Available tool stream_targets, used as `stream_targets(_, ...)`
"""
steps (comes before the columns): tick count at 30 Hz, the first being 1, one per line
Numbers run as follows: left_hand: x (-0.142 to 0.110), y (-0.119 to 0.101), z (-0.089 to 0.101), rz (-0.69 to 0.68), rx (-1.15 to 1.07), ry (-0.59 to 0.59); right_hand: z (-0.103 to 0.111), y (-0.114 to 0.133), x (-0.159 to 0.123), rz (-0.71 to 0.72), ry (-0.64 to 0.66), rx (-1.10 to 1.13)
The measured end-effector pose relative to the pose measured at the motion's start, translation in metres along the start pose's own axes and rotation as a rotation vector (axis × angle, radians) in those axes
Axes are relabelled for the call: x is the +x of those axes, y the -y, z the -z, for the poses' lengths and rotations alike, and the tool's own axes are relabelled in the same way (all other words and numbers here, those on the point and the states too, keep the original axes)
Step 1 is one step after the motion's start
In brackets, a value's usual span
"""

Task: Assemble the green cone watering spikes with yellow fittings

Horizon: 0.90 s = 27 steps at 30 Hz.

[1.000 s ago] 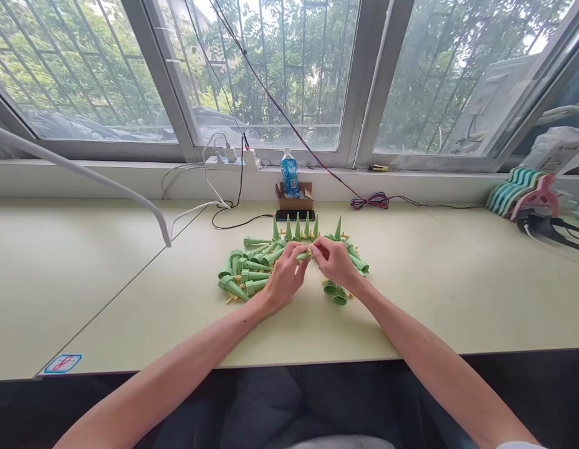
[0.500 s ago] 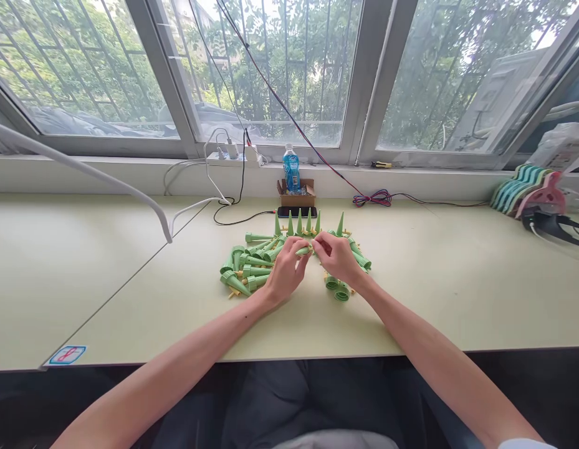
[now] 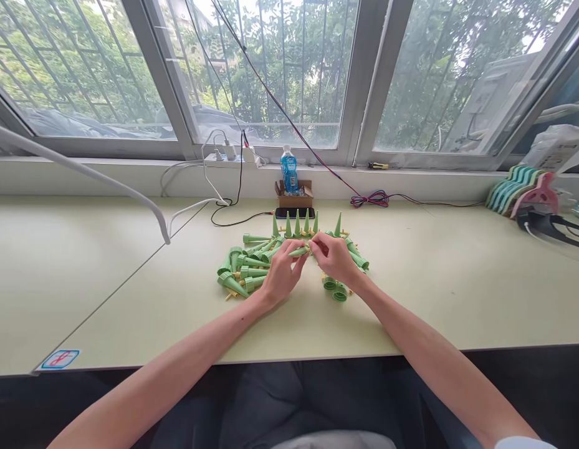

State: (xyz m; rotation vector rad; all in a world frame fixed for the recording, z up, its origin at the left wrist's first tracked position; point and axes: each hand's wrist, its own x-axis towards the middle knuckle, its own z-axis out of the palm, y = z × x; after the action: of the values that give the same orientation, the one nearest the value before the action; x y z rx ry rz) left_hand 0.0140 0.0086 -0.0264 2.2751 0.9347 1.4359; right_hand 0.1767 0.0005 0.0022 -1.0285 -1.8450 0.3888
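My left hand (image 3: pixel 282 271) is closed around a green plastic watering spike (image 3: pixel 297 252), which lies nearly level with its narrow end to the left. At the spike's right end, the fingertips of my right hand (image 3: pixel 336 259) are pinched together over a small yellowish part, mostly hidden by them. Left of my hands lies a heap of similar green spikes (image 3: pixel 252 260) with yellow valves. Behind them several spikes (image 3: pixel 297 223) stand upright in a row, and one more (image 3: pixel 338 224) stands apart to the right. Green caps (image 3: pixel 339 293) rest below my right hand.
A black phone (image 3: pixel 295 213) lies behind the row, before a small cardboard box (image 3: pixel 295 198) and a blue-labelled bottle (image 3: pixel 289 169). Cables (image 3: pixel 371 199) run along the back. Coloured hangers (image 3: pixel 523 190) and a black strap (image 3: pixel 546 221) sit far right. A white curved tube (image 3: pixel 106 181) crosses the left.
The spike in my left hand has tilted slightly and shows more of its length. Both hands stay together in nearly the same place; the whole view has shifted a little.
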Motion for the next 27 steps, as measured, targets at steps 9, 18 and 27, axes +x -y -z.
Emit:
stream_targets(9, -0.0003, 0.0008, -0.0006, 0.038, -0.042, 0.022, 0.0000, -0.0012, -0.0005, 0.001, 0.003, -0.010)
stream_targets(18, -0.0004, 0.0011, -0.0015, 0.043, -0.070, 0.022, -0.0002, -0.0026, 0.0003, 0.000, 0.008, -0.009)
stream_targets(27, -0.0002, 0.0014, -0.0001, 0.044, -0.063, 0.021, 0.0018, 0.0005, 0.0000, -0.014, 0.016, 0.006)
